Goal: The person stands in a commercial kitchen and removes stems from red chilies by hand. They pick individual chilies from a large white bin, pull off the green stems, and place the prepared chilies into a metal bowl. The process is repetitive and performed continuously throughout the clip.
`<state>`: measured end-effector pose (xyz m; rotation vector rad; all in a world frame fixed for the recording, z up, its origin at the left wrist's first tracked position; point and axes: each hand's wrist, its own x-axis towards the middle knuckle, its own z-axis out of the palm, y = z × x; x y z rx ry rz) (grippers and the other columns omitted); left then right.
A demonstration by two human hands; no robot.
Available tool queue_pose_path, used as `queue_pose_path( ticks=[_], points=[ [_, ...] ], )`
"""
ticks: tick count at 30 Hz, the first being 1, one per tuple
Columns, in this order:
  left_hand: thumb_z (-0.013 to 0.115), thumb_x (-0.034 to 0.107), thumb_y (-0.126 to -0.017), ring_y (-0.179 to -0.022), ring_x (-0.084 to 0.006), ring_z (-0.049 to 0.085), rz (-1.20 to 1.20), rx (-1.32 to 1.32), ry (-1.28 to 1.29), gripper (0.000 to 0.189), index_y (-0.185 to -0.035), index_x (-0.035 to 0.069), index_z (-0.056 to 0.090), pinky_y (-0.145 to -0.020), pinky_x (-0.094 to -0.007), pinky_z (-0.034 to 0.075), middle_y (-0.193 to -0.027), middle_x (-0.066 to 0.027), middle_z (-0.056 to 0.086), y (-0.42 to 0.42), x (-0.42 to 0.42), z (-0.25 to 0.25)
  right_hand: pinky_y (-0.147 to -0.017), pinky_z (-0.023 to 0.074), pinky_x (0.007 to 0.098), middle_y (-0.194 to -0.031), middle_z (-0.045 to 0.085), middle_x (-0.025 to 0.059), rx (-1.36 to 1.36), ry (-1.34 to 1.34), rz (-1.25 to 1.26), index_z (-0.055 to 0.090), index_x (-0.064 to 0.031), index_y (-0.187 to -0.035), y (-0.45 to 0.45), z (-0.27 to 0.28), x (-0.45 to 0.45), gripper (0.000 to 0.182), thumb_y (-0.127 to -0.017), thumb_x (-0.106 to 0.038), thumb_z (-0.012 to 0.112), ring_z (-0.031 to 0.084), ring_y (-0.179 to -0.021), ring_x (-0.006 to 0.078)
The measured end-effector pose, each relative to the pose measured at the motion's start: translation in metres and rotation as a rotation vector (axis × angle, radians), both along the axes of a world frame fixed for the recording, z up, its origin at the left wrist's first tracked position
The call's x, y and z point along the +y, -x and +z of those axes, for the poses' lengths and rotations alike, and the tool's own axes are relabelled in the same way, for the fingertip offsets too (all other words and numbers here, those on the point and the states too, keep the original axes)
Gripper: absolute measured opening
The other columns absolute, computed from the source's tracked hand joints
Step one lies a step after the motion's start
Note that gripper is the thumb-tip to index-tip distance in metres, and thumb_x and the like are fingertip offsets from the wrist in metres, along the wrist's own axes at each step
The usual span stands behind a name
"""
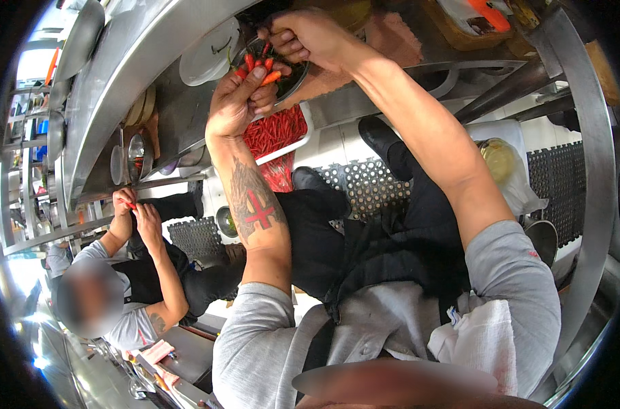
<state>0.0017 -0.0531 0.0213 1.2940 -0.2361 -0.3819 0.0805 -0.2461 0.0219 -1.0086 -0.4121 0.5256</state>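
Observation:
Several small red and orange chili peppers (249,62), some with green stems, stick out of my left hand (246,94), whose fingers are closed around them. Just to the right, over a dark round bowl (301,82), my right hand (289,38) has its fingers curled together. Whether anything is pinched in it cannot be told. Beneath the bowl's level, a white tub (306,134) full of red chilies (274,132) stands lower down, with a red-filled plastic bag (279,171) beside it. A translucent round lid or dish (207,56) lies left of the bowl.
A co-worker at the left holds a red item in their hands (136,207). The steel counter edge (120,66) curves past my left arm. A pinkish cloth (394,38) and a container (453,38) with an orange-handled item lie at upper right. Black perforated mats (366,186) cover parts of the floor.

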Motion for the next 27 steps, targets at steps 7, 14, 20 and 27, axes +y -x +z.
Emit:
queue_pose_path(
  ticks=[7,14,20,27],
  points=[
    [0.055,0.022,-0.106,-0.054,-0.0060,0.029,0.064,0.046,-0.072,0.034,-0.121,-0.008,0.061,-0.049,-0.0228,0.024,-0.066,0.0046,0.037,0.006,0.014,-0.007,-0.057,0.0467,0.0257,-0.068,0.066,0.0023,-0.422,0.388,-0.081,0.074,0.0002,-0.091,0.011,0.002,0.015,0.023,-0.087,-0.022,0.078,0.059,-0.062,0.0087],
    [0.060,0.019,-0.102,-0.057,-0.0043,0.034,-0.307,0.031,0.025,0.037,-0.124,-0.011,0.060,-0.047,-0.0215,0.026,-0.082,-0.0063,0.061,0.015,0.039,-0.010,-0.050,0.0382,0.0185,-0.072,0.060,-0.0027,0.206,-0.060,0.456,0.067,-0.0021,-0.095,0.022,-0.005,0.019,0.012,-0.095,-0.014,0.071,0.044,-0.056,0.0025],
    [0.061,0.023,-0.103,-0.054,-0.0039,0.029,0.055,0.096,-0.005,0.030,-0.114,-0.005,0.065,-0.047,-0.0212,0.022,-0.063,0.0058,0.036,0.002,0.030,-0.006,-0.055,0.0433,0.0227,-0.077,0.063,0.0025,0.186,-0.067,0.126,0.070,-0.0022,-0.101,0.002,-0.016,0.024,0.027,-0.099,-0.022,0.051,0.047,-0.058,0.0096],
    [0.062,0.023,-0.102,-0.059,-0.0065,0.043,0.528,-0.082,-0.509,0.019,-0.108,0.005,0.064,-0.051,-0.0243,0.031,-0.075,0.0021,0.053,-0.009,0.006,-0.006,-0.075,0.0561,0.0381,-0.088,0.076,0.0125,-0.861,0.552,-0.436,0.079,-0.0086,-0.100,-0.003,-0.018,0.027,0.034,-0.093,-0.040,0.069,0.072,-0.079,0.0224]
  ],
)
